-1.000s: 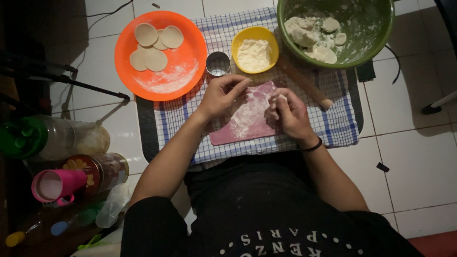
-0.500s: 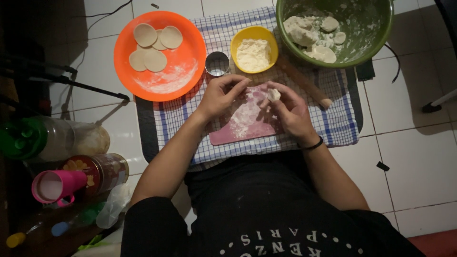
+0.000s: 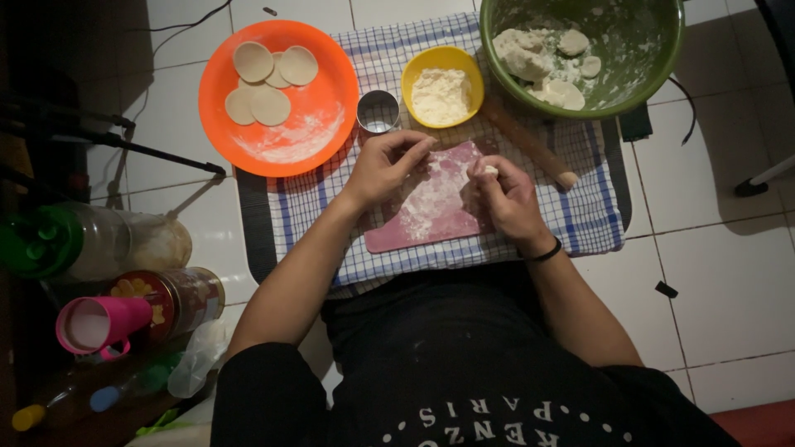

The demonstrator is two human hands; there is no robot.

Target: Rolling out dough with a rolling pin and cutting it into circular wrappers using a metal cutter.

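My right hand (image 3: 505, 199) is curled over the right edge of a floured pink board (image 3: 431, 207), with a small piece of white dough (image 3: 490, 170) pinched in its fingers. My left hand (image 3: 385, 164) hovers over the board's upper left corner, fingers loosely bent and holding nothing. A metal ring cutter (image 3: 378, 111) stands just above my left hand. Behind the board sits a yellow bowl of flour (image 3: 441, 87). A wooden rolling pin (image 3: 530, 145) lies slanted beside my right hand.
An orange plate (image 3: 319, 99) with several flat dough rounds is at the upper left. A green bowl (image 3: 654, 50) holding dough lumps is at the upper right. All rest on a checked cloth (image 3: 588, 211) over white floor tiles. Jars and a pink cup (image 3: 95, 323) stand at the left.
My hands have drawn slightly apart. The dough piece has left the board's top and now sits in my right fingers; my left hand has lifted away from it.
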